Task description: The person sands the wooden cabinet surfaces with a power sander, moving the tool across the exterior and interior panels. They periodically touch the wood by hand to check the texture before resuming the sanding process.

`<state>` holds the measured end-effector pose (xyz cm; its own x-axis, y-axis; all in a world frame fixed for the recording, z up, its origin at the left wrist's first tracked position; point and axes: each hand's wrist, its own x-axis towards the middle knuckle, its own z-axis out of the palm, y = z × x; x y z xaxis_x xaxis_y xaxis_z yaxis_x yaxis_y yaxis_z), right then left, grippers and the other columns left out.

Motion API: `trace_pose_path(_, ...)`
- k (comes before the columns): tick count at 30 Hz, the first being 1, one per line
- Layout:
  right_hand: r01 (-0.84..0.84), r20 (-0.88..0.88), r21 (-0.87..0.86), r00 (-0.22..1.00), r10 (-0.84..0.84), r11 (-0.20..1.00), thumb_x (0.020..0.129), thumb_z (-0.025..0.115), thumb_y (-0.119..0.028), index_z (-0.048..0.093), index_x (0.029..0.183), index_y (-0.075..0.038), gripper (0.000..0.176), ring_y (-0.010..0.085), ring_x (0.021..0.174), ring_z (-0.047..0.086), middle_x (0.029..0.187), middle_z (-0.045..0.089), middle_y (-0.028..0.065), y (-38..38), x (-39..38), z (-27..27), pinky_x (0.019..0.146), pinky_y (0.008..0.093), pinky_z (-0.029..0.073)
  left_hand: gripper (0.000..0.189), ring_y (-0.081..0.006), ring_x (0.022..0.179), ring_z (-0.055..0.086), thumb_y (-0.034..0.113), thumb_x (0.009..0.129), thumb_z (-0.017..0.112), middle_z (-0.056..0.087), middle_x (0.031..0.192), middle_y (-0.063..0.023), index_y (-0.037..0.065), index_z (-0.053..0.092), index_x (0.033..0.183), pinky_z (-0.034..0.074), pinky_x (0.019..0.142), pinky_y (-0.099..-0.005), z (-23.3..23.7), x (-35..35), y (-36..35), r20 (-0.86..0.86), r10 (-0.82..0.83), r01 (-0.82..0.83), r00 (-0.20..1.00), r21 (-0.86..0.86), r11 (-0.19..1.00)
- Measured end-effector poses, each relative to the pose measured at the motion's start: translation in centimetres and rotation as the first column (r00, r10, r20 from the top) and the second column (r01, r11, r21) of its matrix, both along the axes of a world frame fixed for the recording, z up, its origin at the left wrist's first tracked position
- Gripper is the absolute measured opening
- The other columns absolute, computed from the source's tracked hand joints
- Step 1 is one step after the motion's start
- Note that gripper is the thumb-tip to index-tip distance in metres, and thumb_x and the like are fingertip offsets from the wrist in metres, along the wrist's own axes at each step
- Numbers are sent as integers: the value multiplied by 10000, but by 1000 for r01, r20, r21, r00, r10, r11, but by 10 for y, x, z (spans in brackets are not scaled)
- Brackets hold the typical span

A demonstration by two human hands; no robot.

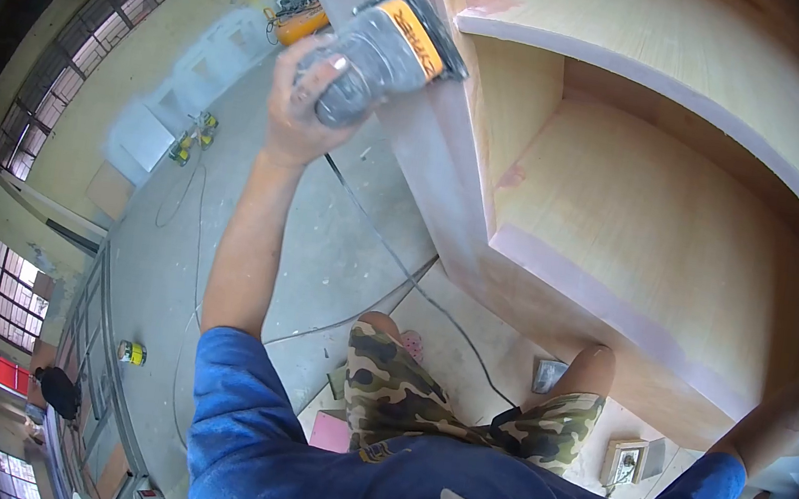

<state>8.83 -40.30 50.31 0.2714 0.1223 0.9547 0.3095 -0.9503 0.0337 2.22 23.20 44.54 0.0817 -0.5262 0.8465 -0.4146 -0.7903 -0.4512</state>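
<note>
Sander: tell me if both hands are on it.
No: only the left hand grips the sander; the right arm reaches off toward the picture's right edge, far from it.

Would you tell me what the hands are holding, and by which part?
The left hand grips a dusty sander by its rounded top; the right hand is hidden.

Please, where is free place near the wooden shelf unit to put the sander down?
The lower shelf is bare, between its side panel and pink front edge. The floor below the sander is free, only a cable crosses it. By the knees, a socket box crowds it.
</note>
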Motion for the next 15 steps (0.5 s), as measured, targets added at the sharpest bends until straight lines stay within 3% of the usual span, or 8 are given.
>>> trace_pose_path(1, 364, -739, 355, 673, 20, 861, 891, 604, -574, 696, 1058, 45, 648, 218, 752, 706, 901, 726, 159, -68, 45, 33, 666, 350, 611, 836, -355, 1002, 618, 136, 548, 934, 535, 1217, -213, 210, 482, 1248, 547, 805, -414, 2, 0, 2, 5, 7, -7, 1000, 3, 1000)
trace_pose_path(2, 362, -744, 352, 668, 22, 863, 891, 604, -574, 696, 1058, 45, 648, 218, 752, 706, 901, 726, 159, -49, 34, 25, 666, 350, 611, 828, -353, 998, 621, 126, 544, 932, 536, 1222, -211, 223, 489, 1237, 548, 803, -417, 3, -2, 4, 11, 16, -16, 1000, 6, 1000)
trace_pose_path(3, 173, -419, 183, 904, -82, 968, 893, 587, -590, 691, 1068, 42, 664, 208, 750, 706, 900, 725, 158, -29, 18, 9, 649, 345, 614, 828, -353, 998, 621, 126, 544, 932, 536, 1222, -211, 223, 489, 1237, 548, 803, -417, 0, -7, 9, 7, 22, -22, 1000, 7, 1000)
trace_pose_path(4, 62, -16, -62, 998, -63, 996, 894, 571, -606, 687, 1079, 39, 681, 197, 748, 706, 898, 725, 158, -12, 5, 0, 633, 340, 616, 814, -352, 1000, 623, 110, 542, 926, 535, 1233, -208, 238, 495, 1221, 547, 805, -417, -6, -12, 15, -79, 78, -69, 994, 116, 991)
trace_pose_path(8, 57, -39, -39, 998, -59, 998, 898, 557, -615, 689, 1072, 32, 683, 169, 696, 686, 845, 718, 137, 2, -7, 5, 590, 304, 601, 766, -315, 961, 624, 88, 470, 877, 563, 1229, -125, 313, 608, 1151, 541, 756, -363, -19, -12, 27, -135, 87, -55, 987, 224, 973)
trace_pose_path(10, 110, -236, 25, 967, -101, 994, 900, 547, -625, 699, 1052, 15, 675, 142, 642, 654, 786, 700, 111, 11, -16, 9, 568, 287, 582, 748, -320, 963, 627, 86, 479, 880, 563, 1231, -127, 304, 609, 1141, 543, 764, -368, -15, -10, 30, -125, 87, -60, 988, 207, 976)
trace_pose_path(13, 21, -76, -24, 997, -22, 999, 900, 540, -633, 711, 1020, 0, 667, 135, 616, 633, 747, 682, 97, 5, -5, 3, 553, 281, 568, 708, -328, 974, 631, 83, 506, 884, 566, 1229, -133, 287, 606, 1124, 548, 781, -380, -1, -11, 32, -107, 87, -68, 990, 175, 982)
trace_pose_path(15, 57, -159, -2, 986, -57, 998, 900, 538, -635, 713, 1016, -3, 667, 137, 619, 637, 755, 685, 99, 11, -14, 5, 553, 287, 572, 686, -333, 982, 633, 82, 524, 885, 567, 1226, -137, 279, 602, 1117, 550, 792, -388, 12, -9, 26, -96, 71, -55, 993, 158, 986)
